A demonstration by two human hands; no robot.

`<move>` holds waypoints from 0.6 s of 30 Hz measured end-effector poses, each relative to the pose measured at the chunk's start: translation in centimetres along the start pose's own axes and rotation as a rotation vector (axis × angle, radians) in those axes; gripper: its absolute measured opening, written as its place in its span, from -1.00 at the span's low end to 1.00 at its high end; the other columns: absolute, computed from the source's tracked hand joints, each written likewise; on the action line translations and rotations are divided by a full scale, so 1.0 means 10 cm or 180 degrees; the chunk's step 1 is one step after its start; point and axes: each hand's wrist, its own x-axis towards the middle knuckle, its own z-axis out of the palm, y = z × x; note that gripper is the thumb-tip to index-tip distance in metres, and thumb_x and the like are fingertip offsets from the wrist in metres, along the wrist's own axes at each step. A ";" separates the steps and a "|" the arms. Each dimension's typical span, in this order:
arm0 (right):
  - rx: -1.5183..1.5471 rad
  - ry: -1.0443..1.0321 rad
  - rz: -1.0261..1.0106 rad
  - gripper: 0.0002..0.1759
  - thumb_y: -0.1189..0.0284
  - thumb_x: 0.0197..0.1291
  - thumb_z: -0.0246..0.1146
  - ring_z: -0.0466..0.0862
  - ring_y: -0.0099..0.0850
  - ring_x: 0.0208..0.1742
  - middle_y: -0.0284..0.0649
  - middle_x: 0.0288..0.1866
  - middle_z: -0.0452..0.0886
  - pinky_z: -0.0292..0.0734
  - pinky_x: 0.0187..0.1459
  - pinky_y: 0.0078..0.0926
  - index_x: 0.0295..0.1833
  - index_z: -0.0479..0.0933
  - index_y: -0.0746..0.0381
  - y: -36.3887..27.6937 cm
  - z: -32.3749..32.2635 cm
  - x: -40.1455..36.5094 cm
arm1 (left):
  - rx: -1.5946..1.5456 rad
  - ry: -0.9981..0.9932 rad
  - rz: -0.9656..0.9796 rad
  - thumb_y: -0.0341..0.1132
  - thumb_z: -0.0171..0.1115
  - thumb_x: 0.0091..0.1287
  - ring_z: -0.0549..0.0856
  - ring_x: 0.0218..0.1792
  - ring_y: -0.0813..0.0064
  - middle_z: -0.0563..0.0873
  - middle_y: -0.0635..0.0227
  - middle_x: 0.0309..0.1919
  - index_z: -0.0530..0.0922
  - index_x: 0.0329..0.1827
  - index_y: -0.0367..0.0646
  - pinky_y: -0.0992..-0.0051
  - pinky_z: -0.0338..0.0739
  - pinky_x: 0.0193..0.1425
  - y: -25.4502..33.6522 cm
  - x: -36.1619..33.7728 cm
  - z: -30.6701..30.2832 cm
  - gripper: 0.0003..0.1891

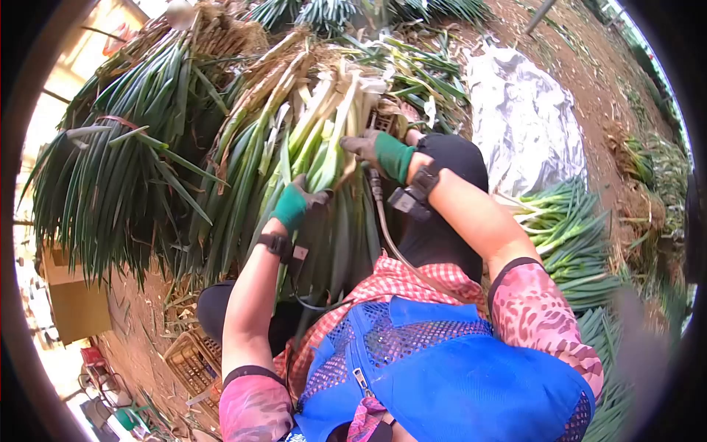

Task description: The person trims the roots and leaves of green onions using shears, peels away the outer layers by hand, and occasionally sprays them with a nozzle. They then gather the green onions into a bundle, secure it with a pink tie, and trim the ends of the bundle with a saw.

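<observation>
A bunch of green onions lies across my lap, pale stalks pointing away from me and dark leaves hanging toward me. My left hand, in a green and grey glove, is closed around the leafy part of the bunch. Higher up, my right hand, gloved alike, has its fingers bent against the pale stalks on the bunch's right side. Its fingertips are partly hidden among the stalks. Just below the right hand is a hose with a metal fitting, running down over my lap.
A large heap of untrimmed green onions rises on the left. To the right, cleaned green onions lie beside a white plastic sheet. A plastic crate and a cardboard box stand at lower left. Leaf scraps litter the soil.
</observation>
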 end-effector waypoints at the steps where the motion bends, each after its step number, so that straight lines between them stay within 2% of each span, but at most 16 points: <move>1: 0.0046 -0.0240 -0.0044 -0.29 -0.11 0.20 0.27 0.69 -0.11 -0.09 0.11 -0.11 0.69 0.54 -0.03 -0.25 0.09 0.61 0.39 0.09 0.12 0.17 | -0.0579 -0.0263 0.0093 -0.31 0.39 0.17 0.72 -0.26 0.54 0.76 0.25 -0.24 0.57 0.03 -0.36 0.47 0.60 -0.16 0.16 -0.13 -0.08 -0.58; 3: 0.1531 0.0121 0.0975 -0.36 -0.06 0.26 0.24 0.68 -0.15 -0.14 0.07 -0.11 0.69 0.53 -0.05 -0.26 0.10 0.62 0.34 0.18 0.39 0.50 | -0.0625 -0.0376 0.0122 -0.31 0.41 0.18 0.70 -0.24 0.57 0.75 0.31 -0.21 0.56 0.06 -0.36 0.50 0.59 -0.13 0.21 -0.25 -0.11 -0.57; 4: 0.1586 0.0045 0.0637 -0.38 -0.04 0.29 0.23 0.65 -0.22 -0.19 0.00 -0.08 0.69 0.53 -0.05 -0.26 0.09 0.62 0.34 0.21 0.42 0.55 | -0.0572 -0.0660 0.0145 -0.27 0.44 0.18 0.68 -0.21 0.58 0.74 0.30 -0.18 0.53 0.12 -0.39 0.53 0.58 -0.11 0.26 -0.31 -0.19 -0.49; 5: 0.1487 0.0169 0.0591 -0.41 -0.01 0.29 0.24 0.64 -0.26 -0.22 -0.04 -0.10 0.68 0.53 -0.09 -0.30 0.08 0.62 0.34 0.38 0.46 0.72 | -0.0526 -0.0807 0.0083 -0.23 0.45 0.19 0.68 -0.18 0.55 0.74 0.23 -0.16 0.46 0.23 -0.45 0.51 0.58 -0.05 0.29 -0.35 -0.22 -0.38; 6: 0.1385 0.0294 0.0548 -0.43 0.01 0.29 0.25 0.63 -0.29 -0.25 -0.09 -0.12 0.68 0.54 -0.13 -0.34 0.07 0.63 0.33 0.58 0.51 0.91 | -0.0154 -0.0746 -0.0106 -0.20 0.44 0.20 0.68 -0.17 0.53 0.74 0.20 -0.13 0.47 0.24 -0.44 0.48 0.58 -0.03 0.26 -0.31 -0.27 -0.37; 7: 0.1843 0.0372 0.1167 -0.48 0.05 0.30 0.25 0.63 -0.30 -0.26 -0.09 -0.14 0.68 0.55 -0.16 -0.36 0.07 0.63 0.30 0.36 0.51 0.85 | 0.0218 -0.0694 -0.0299 -0.17 0.44 0.21 0.69 -0.16 0.51 0.75 0.16 -0.11 0.48 0.24 -0.43 0.46 0.58 -0.02 0.22 -0.25 -0.30 -0.37; 9: 0.2190 0.0045 0.0954 -0.53 0.10 0.33 0.21 0.63 -0.35 -0.31 -0.14 -0.21 0.69 0.56 -0.20 -0.40 0.05 0.64 0.31 0.27 0.47 0.74 | 0.0003 -0.0416 -0.0156 0.01 0.39 0.22 0.76 -0.06 0.25 0.77 0.02 -0.13 0.59 0.17 -0.30 0.37 0.58 0.07 0.11 0.01 -0.45 -0.40; 10: 0.2186 -0.0028 0.0867 -0.53 0.11 0.34 0.20 0.63 -0.36 -0.32 -0.15 -0.22 0.70 0.56 -0.21 -0.40 0.03 0.63 0.33 0.42 0.49 0.84 | 0.0335 0.0225 0.0210 -0.02 0.32 0.28 0.75 -0.04 0.15 0.76 -0.01 -0.11 0.59 0.15 -0.25 0.31 0.60 0.07 0.04 0.20 -0.46 -0.47; 12: 0.1848 0.0044 0.0496 -0.57 0.15 0.39 0.14 0.65 -0.44 -0.37 -0.22 -0.26 0.71 0.57 -0.26 -0.43 0.01 0.64 0.31 0.73 0.56 1.07 | 0.0400 0.0688 0.0377 -0.09 0.30 0.26 0.73 -0.01 0.08 0.73 -0.03 -0.04 0.59 0.16 -0.25 0.27 0.58 0.12 -0.13 0.66 -0.52 -0.50; 13: 0.2227 0.0063 0.0643 -0.60 0.16 0.40 0.14 0.66 -0.46 -0.35 -0.22 -0.25 0.71 0.56 -0.28 -0.45 0.03 0.64 0.27 0.62 0.51 0.96 | 0.0408 0.0858 0.0444 -0.10 0.31 0.24 0.72 0.03 0.08 0.71 -0.04 0.02 0.57 0.18 -0.26 0.26 0.56 0.17 -0.23 0.88 -0.51 -0.48; 15: 0.2988 0.0112 0.0927 -0.66 0.19 0.41 0.14 0.69 -0.50 -0.31 -0.23 -0.24 0.72 0.55 -0.31 -0.49 0.06 0.65 0.17 0.17 0.37 0.58 | 0.0671 0.0891 0.0545 -0.10 0.37 0.19 0.67 0.11 0.05 0.66 -0.05 0.11 0.51 0.26 -0.26 0.25 0.52 0.24 -0.10 1.10 -0.51 -0.39; 16: 0.3301 0.0167 0.0875 -0.69 0.19 0.42 0.13 0.67 -0.57 -0.29 -0.27 -0.22 0.72 0.53 -0.31 -0.57 0.10 0.64 0.08 0.29 0.43 0.68 | 0.0801 0.0907 0.0599 -0.10 0.39 0.16 0.65 0.15 0.04 0.63 -0.06 0.16 0.48 0.29 -0.26 0.24 0.49 0.28 0.01 1.15 -0.50 -0.34; 17: 0.3675 -0.0240 0.0633 -0.68 0.20 0.44 0.11 0.65 -0.53 -0.30 -0.27 -0.21 0.70 0.53 -0.32 -0.58 0.11 0.62 0.12 0.57 0.50 0.88 | 0.0907 0.0805 0.0508 -0.11 0.42 0.14 0.63 0.18 0.04 0.62 -0.07 0.17 0.44 0.33 -0.26 0.25 0.48 0.29 0.12 1.20 -0.48 -0.29; 18: 0.3475 -0.0546 0.0316 -0.68 0.21 0.45 0.09 0.63 -0.50 -0.32 -0.28 -0.22 0.69 0.53 -0.32 -0.57 0.13 0.60 0.12 0.61 0.46 0.89 | 0.1008 0.0702 0.0415 -0.11 0.44 0.13 0.61 0.20 0.04 0.62 -0.09 0.18 0.40 0.36 -0.27 0.27 0.47 0.29 0.29 1.21 -0.47 -0.25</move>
